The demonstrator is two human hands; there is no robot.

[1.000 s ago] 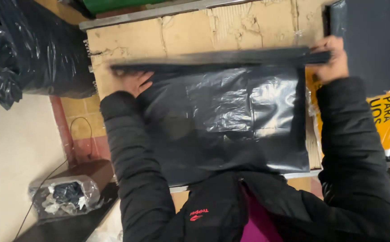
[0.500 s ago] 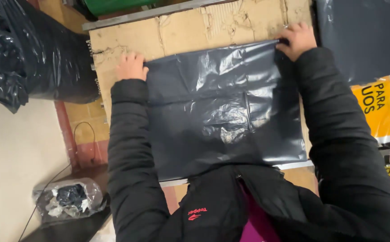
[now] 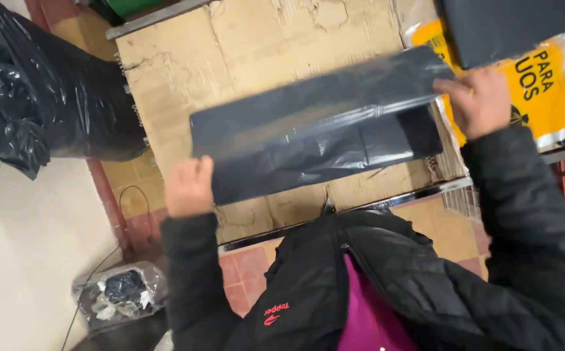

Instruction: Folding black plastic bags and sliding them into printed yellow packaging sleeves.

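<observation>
Both arms were out in front, in black puffy sleeves, elbows bent. Left hand (image 3: 189,186) was low and close to the body, fingers curled into a loose fist, knuckles up, gripping. Right hand (image 3: 481,101) was farther out and higher than the left, well apart from it, fingers curled over and pinching, back of the hand toward the camera. Right forearm ran back diagonally toward the torso.

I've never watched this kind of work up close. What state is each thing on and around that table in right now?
black plastic bag: folded into a long strip, held at both ends
left hand: gripping the strip's near-left end
right hand: gripping its right end
cardboard sheet: flat, worn, torn
yellow packet: lying flat, partly covered
clear floor bag: filled with scraps
</observation>
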